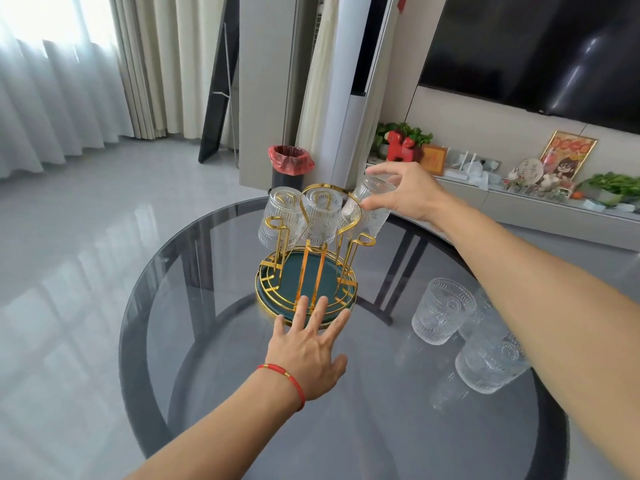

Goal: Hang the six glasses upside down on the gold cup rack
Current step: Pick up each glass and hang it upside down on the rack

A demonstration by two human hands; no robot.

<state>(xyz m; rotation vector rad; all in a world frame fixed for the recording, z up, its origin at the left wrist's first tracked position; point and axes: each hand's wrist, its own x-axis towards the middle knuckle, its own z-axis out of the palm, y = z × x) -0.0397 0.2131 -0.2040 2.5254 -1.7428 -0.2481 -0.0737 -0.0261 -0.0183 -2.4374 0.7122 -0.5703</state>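
Observation:
The gold cup rack [341, 271] with a dark green base stands mid-table. Two ribbed clear glasses hang upside down on its far pegs, one at the left [278, 216] and one in the middle [321, 216]. My right hand [408, 192] grips a third glass [372, 211], tilted bottom-up at the rack's right side. My left hand [311, 344] lies flat, fingers spread, with its fingertips on the base's near rim. Upright on the table at the right stand more glasses, one in plain sight [441, 310], another nearer me [488, 362], and one mostly hidden behind my right forearm.
The round smoked-glass table [242, 427] has a dark frame beneath. Beyond it stand a bin with a red liner [290, 161], a white column and a low cabinet with ornaments [519, 188]. Grey floor lies to the left.

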